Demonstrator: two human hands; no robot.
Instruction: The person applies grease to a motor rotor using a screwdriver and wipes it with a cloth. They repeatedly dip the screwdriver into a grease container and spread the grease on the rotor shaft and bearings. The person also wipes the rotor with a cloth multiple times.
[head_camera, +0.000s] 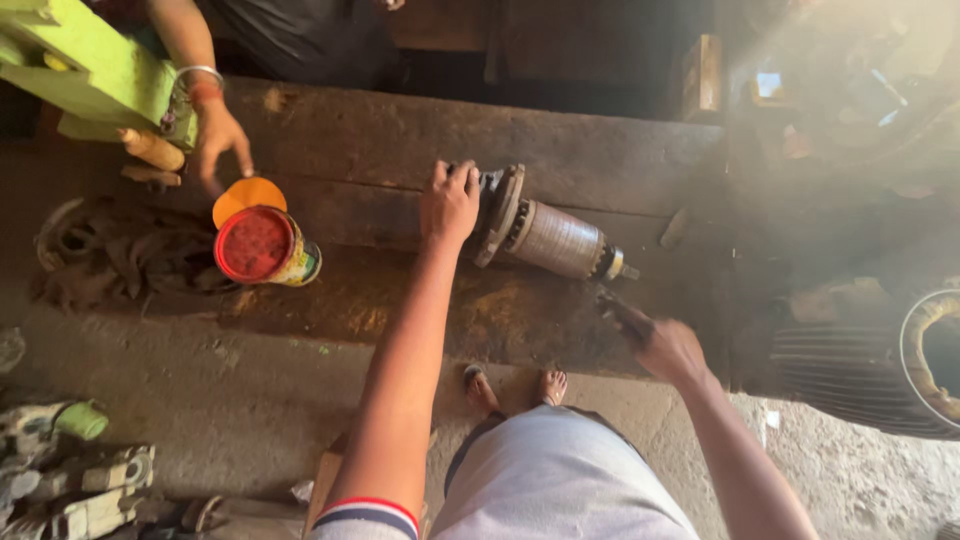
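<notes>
A motor rotor with a round end plate lies on its side on a worn wooden bench. My left hand grips the rotor's left end by the end plate. My right hand is closed around a dark, slim tool whose tip points up toward the rotor's right shaft end, a short way below it.
An open tin of red paste with an orange lid behind it stands left of the rotor. Another person's hand with a bangle reaches near the lid beside a green block. A finned motor housing sits at right.
</notes>
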